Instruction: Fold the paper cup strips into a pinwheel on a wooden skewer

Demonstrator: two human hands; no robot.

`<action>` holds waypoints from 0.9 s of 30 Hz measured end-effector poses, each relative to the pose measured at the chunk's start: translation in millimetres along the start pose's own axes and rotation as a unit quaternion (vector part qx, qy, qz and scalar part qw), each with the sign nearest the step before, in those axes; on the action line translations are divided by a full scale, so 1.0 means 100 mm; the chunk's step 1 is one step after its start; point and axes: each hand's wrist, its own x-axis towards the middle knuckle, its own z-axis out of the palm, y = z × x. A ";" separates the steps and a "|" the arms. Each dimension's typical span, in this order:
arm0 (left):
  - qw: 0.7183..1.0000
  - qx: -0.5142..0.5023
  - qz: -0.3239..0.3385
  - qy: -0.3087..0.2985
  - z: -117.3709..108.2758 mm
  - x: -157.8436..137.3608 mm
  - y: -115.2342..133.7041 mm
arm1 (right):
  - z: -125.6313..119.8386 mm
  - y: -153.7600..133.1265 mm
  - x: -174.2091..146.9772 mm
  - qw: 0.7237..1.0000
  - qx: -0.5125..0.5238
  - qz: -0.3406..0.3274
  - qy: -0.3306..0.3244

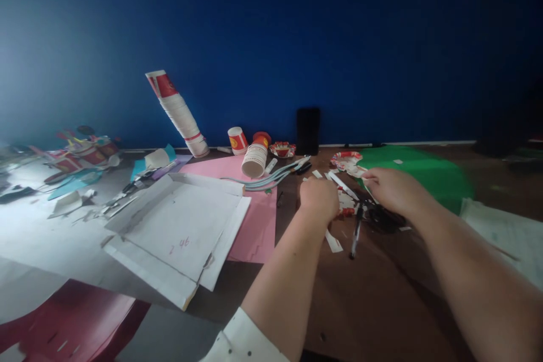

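My left hand [320, 198] is closed over the brown table, its fingertips turned away, so whatever it grips is hidden. Just right of it lies a red-and-white cut paper piece [347, 209], partly covered. My right hand [394, 189] pinches a thin white paper strip [368, 185] between thumb and fingers. Behind that strip sits a curled red-and-white cut cup piece [345, 159]. Loose white scraps [334, 241] lie around both hands. A pen [356, 232] rests between the hands, beside a dark coiled object [384, 218].
On the left are a white cardboard tray [169, 226], pink paper [258, 232] and a leaning stack of paper cups [180, 116]. A grey cable [271, 178] crosses the pink paper. A black phone-like slab [307, 130] leans against the blue wall. Green paper [424, 175] lies at the right.
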 end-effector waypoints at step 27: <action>0.951 -0.220 -0.196 0.097 0.14 0.10 -0.14 | 0.29 -0.13 0.03 0.995 0.060 -0.043 -0.061</action>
